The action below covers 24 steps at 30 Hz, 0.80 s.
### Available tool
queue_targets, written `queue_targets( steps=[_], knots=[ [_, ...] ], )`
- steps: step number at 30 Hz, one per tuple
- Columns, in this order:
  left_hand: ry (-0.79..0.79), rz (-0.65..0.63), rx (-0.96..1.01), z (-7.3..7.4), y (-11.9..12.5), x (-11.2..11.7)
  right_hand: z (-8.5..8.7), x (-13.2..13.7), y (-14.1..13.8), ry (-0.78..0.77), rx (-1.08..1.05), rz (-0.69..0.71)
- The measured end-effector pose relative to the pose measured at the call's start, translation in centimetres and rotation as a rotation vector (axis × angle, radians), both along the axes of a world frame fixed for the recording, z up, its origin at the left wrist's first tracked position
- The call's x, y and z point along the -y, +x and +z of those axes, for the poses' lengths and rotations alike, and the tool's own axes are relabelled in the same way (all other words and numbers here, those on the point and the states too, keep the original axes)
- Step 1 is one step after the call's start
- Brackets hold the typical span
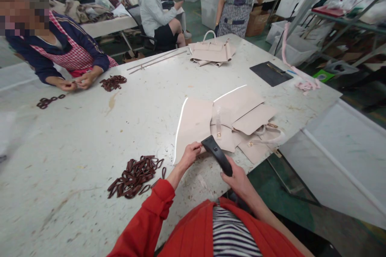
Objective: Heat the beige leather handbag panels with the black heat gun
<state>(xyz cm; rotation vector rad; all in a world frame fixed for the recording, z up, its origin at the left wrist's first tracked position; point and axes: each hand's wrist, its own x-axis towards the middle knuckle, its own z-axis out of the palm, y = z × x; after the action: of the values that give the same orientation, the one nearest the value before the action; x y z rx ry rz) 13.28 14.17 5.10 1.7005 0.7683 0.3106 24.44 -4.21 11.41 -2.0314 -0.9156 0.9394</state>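
Note:
My right hand (238, 176) is wrapped round the handle end of a black stapler (219, 156). The stapler is tilted, its head pointing up and left towards my other hand. At that head, the fingers of my left hand (190, 156) are pinched together; whatever they hold is too small to make out. Just beyond both hands lie beige bag panels (194, 122), some with white edges, overlapping on the white table (90, 136). A pile of dark brown leather loops (137, 176) rests to the left of my left forearm.
Across the table, a co-worker's hands (80, 82) work beside smaller piles of brown loops (113, 83). A beige handbag (211, 50) stands at the far end. To its right lie a black sheet (269, 74) and pink strips (307, 85). The table edge runs close on my right.

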Motion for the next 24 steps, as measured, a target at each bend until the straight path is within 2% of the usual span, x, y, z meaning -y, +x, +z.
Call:
queue_targets(
  steps=[4, 9, 11, 13, 15, 18, 20, 22, 24],
  knots=[
    [-0.048, 0.037, -0.008, 0.1, 0.4, 0.8, 0.5, 0.4, 0.9, 0.030, 0.059, -0.073],
    [-0.054, 0.032, -0.011, 0.4, 0.8, 0.4, 0.1, 2.1, 0.7, 0.038, 0.048, 0.062],
    [-0.022, 0.038, -0.002, 0.1, 0.9, 0.7, 0.0, 2.0, 0.5, 0.024, 0.044, 0.067],
    [0.019, 0.053, 0.006, -0.7, 0.8, 1.8, -0.1, 1.5, 0.7, 0.016, 0.043, 0.018],
    [0.140, 0.014, -0.009, -2.0, 0.3, 3.7, -0.2, 1.1, 1.2, 0.009, 0.055, -0.050],
    [0.339, -0.122, -0.056, -4.0, -1.0, 7.1, -0.5, 1.1, 2.2, -0.032, 0.108, -0.107],
    [0.400, -0.216, -0.052, -5.0, -2.1, 8.7, -0.7, 1.6, 2.8, -0.066, 0.143, -0.109],
    [0.423, -0.260, -0.024, -5.5, -3.1, 9.2, -1.0, 2.4, 3.2, -0.115, 0.159, -0.108],
    [0.438, -0.193, -0.016, -5.7, -3.9, 8.8, -1.3, 3.6, 3.5, -0.180, 0.133, -0.102]
  ],
)
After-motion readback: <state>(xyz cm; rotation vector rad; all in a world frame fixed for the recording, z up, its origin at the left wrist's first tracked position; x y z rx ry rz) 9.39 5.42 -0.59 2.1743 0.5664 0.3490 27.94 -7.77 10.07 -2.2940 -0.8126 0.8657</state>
